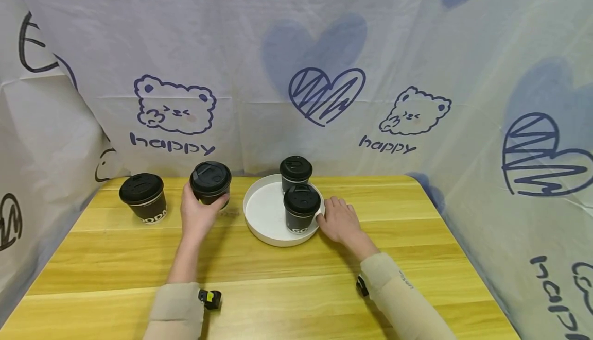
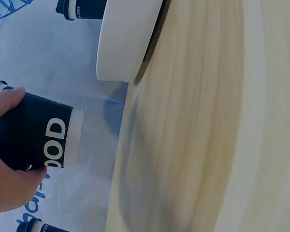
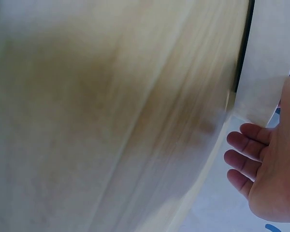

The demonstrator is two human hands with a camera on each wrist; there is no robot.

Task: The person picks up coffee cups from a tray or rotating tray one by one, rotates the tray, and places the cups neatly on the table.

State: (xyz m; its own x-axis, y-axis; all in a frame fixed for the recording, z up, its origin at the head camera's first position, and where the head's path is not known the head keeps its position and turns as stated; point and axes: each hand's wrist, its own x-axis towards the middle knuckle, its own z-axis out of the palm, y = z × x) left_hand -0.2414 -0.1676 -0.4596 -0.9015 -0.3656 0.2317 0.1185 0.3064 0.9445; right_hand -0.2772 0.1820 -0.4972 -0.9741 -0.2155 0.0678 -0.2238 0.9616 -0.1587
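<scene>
Fingers wrapped round a black cup

Your left hand held the cup up over the table, thumb on one side and fingers on the other. It had a black lid and big white letters. You had it just left of the round white tray. Your right hand touched the tray's right side, its fingers loose and a little apart. Two more cups stood in the tray: a front cup and, peeking out behind it, a back cup. A fourth cup stood on the table, left of the one you held. Behind it all hung a pale cloth with blue bears and hearts.
</scene>
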